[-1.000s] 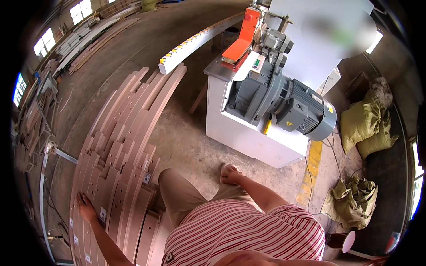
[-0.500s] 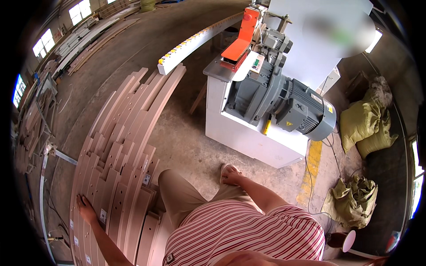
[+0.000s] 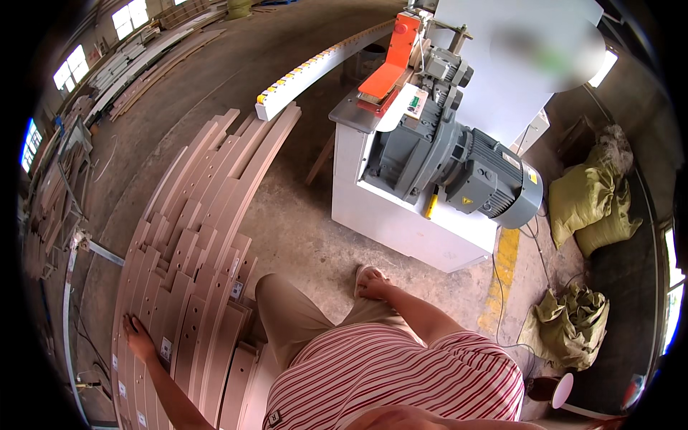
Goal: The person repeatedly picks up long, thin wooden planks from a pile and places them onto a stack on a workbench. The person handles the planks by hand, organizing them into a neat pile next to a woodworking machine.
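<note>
My left hand (image 3: 139, 340) lies open on a stack of long brown boards (image 3: 163, 301), fingers spread over the upper face near the left edge. Rows of drilled holes run along several boards, and small white labels stick to some of them. Beside the hand sits one such label (image 3: 166, 349). My right hand (image 3: 374, 285) rests low over my right leg, close to my sandalled foot, and overlaps it in view. Its fingers droop loosely with nothing visible in them.
Ahead stands a white machine (image 3: 408, 240) with a grey motor (image 3: 494, 175) and an orange guard (image 3: 383, 79). A roller rail (image 3: 308, 75) stretches from it toward the boards' far end. Yellow-green sacks (image 3: 584, 197) lie at right, cables on the floor, a metal frame (image 3: 69, 315) at left.
</note>
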